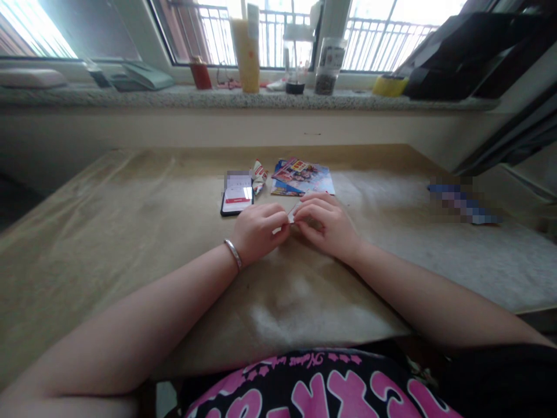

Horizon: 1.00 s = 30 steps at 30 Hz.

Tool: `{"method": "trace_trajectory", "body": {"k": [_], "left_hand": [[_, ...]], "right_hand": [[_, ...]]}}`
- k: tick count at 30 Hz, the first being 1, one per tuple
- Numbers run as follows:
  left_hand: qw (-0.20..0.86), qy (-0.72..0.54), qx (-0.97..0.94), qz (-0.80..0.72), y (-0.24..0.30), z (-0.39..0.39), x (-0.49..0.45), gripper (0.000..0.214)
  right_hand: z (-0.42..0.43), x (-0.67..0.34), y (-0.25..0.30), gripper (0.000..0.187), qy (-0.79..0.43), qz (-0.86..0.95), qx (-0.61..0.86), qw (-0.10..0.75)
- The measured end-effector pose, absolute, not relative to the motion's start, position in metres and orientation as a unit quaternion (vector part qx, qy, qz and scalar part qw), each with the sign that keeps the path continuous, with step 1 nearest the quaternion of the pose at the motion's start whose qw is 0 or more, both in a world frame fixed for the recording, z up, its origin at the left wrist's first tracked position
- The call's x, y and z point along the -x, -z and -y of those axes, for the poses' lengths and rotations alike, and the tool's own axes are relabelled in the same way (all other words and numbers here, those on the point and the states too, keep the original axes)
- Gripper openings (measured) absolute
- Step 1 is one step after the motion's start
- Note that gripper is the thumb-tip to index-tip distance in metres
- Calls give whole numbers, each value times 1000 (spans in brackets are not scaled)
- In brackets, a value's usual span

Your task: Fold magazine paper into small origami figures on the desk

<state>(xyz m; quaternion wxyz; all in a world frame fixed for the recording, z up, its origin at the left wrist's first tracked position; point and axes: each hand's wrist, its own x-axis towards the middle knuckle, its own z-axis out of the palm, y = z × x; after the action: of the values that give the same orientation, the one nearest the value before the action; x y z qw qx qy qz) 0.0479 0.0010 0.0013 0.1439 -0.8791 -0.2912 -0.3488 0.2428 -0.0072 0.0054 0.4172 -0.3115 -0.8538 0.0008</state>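
Note:
My left hand [262,230], with a silver bangle at its wrist, pinches one side of a small pale piece that looks like paper [291,215]. The fingers of my right hand [327,225] close on its other side, so the two hands almost meet. Much of the piece is hidden by my fingers, and its exact kind is unclear. Just beyond my left hand lies a phone [237,203] with its screen lit. A crumpled red-and-white wrapper [259,177] rests against the phone's right side. Colourful printed booklets or cards [311,175] lie in an overlapping pile beyond my right hand.
A tan cover [130,244] spreads over the table. Toward the right lies a blue packet [463,203], partly blurred. Along the stone windowsill [261,100] stand a yellow tube [246,55], a red bottle [201,72], a clear jar [328,67] and a dark bag [461,55].

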Motion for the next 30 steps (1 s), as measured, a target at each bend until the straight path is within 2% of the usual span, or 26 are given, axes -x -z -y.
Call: {"method": "trace_trajectory", "body": {"k": [10,24,30], "left_hand": [[153,327,888,286,-5,2,-49,19],[147,363,882,262,-3,-1,-46,21],[114,386,870,285,0,-2,-46,13]], "right_hand": [[6,-241,-6,9,4,860,309,406],[5,-246,-8,7,40,852,306,422],[4,-245,-6,8,35,853,299,427]]}}
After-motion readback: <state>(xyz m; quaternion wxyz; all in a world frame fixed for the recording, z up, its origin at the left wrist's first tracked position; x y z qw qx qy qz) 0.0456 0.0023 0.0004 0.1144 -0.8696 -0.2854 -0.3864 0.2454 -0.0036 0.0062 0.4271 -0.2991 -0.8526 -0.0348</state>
